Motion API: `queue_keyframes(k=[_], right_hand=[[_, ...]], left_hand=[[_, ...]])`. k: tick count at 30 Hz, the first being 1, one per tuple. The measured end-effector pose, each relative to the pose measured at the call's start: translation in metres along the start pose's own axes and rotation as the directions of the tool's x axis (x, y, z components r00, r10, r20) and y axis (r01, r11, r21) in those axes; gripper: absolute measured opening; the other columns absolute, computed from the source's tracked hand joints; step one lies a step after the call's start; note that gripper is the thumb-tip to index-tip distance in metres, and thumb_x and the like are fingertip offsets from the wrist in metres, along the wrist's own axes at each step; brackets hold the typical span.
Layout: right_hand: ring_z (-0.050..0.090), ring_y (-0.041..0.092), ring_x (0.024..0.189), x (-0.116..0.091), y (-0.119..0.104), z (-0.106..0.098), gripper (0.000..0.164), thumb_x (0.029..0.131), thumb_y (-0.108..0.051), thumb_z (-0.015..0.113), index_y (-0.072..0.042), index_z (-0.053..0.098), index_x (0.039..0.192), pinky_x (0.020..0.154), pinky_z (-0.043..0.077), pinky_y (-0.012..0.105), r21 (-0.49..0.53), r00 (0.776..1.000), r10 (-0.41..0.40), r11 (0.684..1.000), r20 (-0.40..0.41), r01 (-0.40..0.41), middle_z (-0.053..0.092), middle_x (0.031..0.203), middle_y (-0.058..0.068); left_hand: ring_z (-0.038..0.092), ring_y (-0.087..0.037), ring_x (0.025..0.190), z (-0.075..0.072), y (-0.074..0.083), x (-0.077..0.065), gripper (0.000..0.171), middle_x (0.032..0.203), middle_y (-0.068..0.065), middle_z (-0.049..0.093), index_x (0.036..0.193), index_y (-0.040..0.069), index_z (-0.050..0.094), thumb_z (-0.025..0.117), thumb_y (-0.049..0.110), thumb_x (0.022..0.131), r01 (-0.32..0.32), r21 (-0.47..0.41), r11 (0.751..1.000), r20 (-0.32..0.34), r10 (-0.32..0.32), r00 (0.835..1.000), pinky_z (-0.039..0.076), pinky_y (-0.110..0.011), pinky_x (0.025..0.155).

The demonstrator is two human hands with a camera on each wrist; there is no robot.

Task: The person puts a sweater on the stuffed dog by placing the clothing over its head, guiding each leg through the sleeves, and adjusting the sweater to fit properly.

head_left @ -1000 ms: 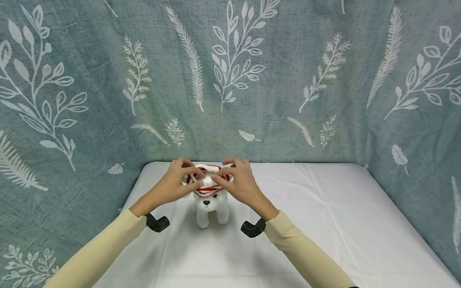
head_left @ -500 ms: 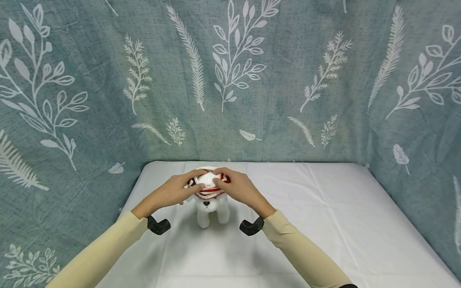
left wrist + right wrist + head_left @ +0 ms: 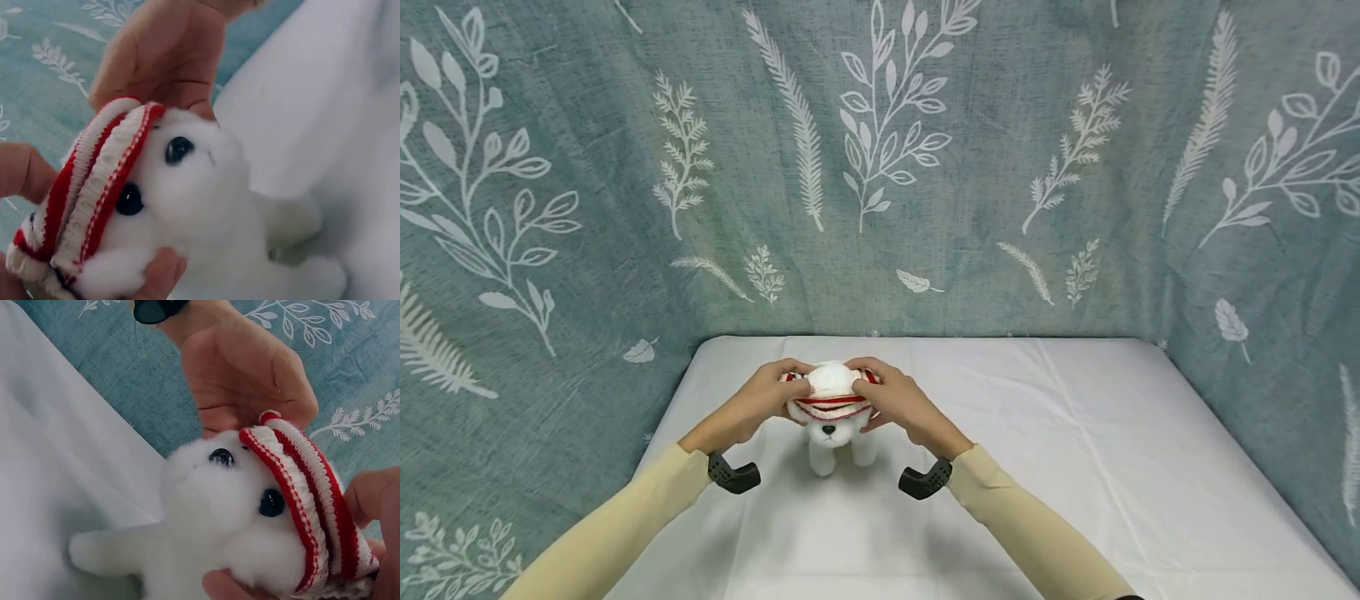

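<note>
A white plush dog (image 3: 830,435) stands on the white-covered table, facing me. Bunched around the top of its head is a red-and-white striped knit garment (image 3: 832,408), its edge just above the dark eyes in both wrist views. The white crown shows through the garment's opening. My left hand (image 3: 767,393) grips the garment at one side of the head, the thumb over the knit and a fingertip (image 3: 164,272) under the cheek. My right hand (image 3: 897,398) grips the other side likewise, with its thumb (image 3: 375,500) on the stripes and a fingertip below the cheek.
The white table cover (image 3: 1037,467) spreads out around the dog. A blue-green curtain (image 3: 970,275) with white leaf prints stands behind and at both sides. Black wrist devices (image 3: 735,475) sit below both hands.
Both hands have come down and apart, from pinching the garment's opening above the head to holding its sides. The knit sits lower, and more of the white crown shows through.
</note>
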State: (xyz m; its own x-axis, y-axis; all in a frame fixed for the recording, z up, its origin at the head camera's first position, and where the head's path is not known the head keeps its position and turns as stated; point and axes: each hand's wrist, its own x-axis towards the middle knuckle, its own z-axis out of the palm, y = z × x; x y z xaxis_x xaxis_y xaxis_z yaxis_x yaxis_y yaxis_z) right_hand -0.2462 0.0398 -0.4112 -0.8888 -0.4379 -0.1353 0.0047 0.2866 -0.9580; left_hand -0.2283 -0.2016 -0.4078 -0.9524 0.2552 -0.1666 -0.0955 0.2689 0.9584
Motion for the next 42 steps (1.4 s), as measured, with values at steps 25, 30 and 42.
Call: queue_keyframes(k=[25, 30, 42], right_hand=[[0.072, 0.026, 0.089, -0.002, 0.017, 0.003, 0.038, 0.102, -0.022, 0.051, -0.009, 0.06, 0.136, 0.075, 0.06, 0.052, 0.173, 0.999, 0.039, 0.984, -0.007, -0.037, 0.064, 0.122, 0.017], [0.069, 0.025, 0.092, -0.005, 0.017, 0.004, 0.036, 0.1, -0.015, 0.054, -0.008, 0.063, 0.134, 0.071, 0.062, 0.045, 0.171, 0.997, 0.037, 0.985, -0.074, -0.024, 0.062, 0.123, 0.016], [0.069, 0.024, 0.098, -0.01, 0.022, 0.0, 0.044, 0.102, -0.03, 0.052, -0.01, 0.054, 0.141, 0.078, 0.06, 0.039, 0.293, 1.0, 0.017, 0.956, 0.001, -0.016, 0.062, 0.127, 0.016]], left_hand=[[0.071, -0.025, 0.092, 0.007, -0.014, 0.0, 0.032, 0.121, -0.02, 0.062, 0.131, 0.006, 0.056, 0.056, 0.019, 0.102, 0.025, -0.14, 0.99, -0.034, -0.03, 0.999, 0.06, -0.041, 0.078], [0.065, -0.027, 0.096, 0.014, -0.015, 0.0, 0.032, 0.121, -0.019, 0.058, 0.124, 0.003, 0.062, 0.058, 0.006, 0.093, -0.013, -0.153, 0.988, -0.104, -0.003, 0.995, 0.056, -0.037, 0.077], [0.069, -0.028, 0.099, 0.018, -0.016, -0.002, 0.04, 0.134, -0.023, 0.053, 0.14, 0.009, 0.05, 0.058, 0.024, 0.103, 0.043, -0.221, 0.974, -0.035, -0.052, 0.998, 0.059, -0.043, 0.08]])
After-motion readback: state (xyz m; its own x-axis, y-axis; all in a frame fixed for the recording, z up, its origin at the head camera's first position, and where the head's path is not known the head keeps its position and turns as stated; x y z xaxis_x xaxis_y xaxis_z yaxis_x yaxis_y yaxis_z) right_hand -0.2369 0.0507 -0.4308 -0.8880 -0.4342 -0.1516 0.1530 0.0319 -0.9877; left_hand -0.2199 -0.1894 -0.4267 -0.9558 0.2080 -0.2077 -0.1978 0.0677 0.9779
